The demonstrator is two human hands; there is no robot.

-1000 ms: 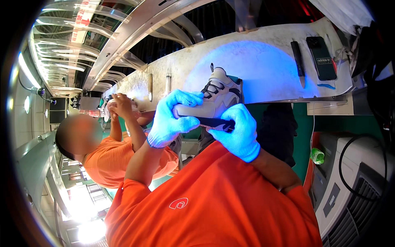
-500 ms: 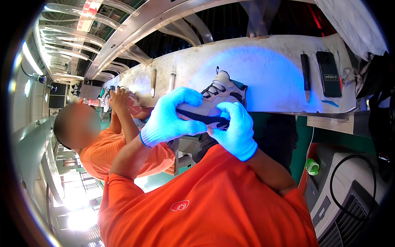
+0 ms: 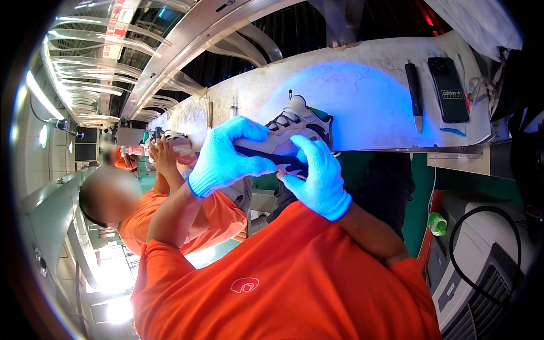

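A grey and black sneaker [image 3: 286,134] with black laces is tilted in my hands over the front edge of the bench, under blue light. My left hand [image 3: 229,156], in a knit glove that glows blue, grips the toe end, fingers over the upper and thumb under the sole edge. My gloved right hand [image 3: 318,180] pinches the dark sole sidewall nearer the heel, its fingers reaching onto the upper and its thumb below. Parts of the toe and sole lie hidden behind the gloves.
On the pale worktop [image 3: 362,113] lie a black-handled knife [image 3: 415,96] and a dark phone [image 3: 447,90] at right. A wooden-handled tool [image 3: 209,115] lies at left. A co-worker [image 3: 175,218] in orange sits close at left, handling another shoe. A grey machine [image 3: 481,255] stands at lower right.
The view has shifted slightly, and hands and sneaker appear a little farther left. Both hands keep their hold on the sneaker.
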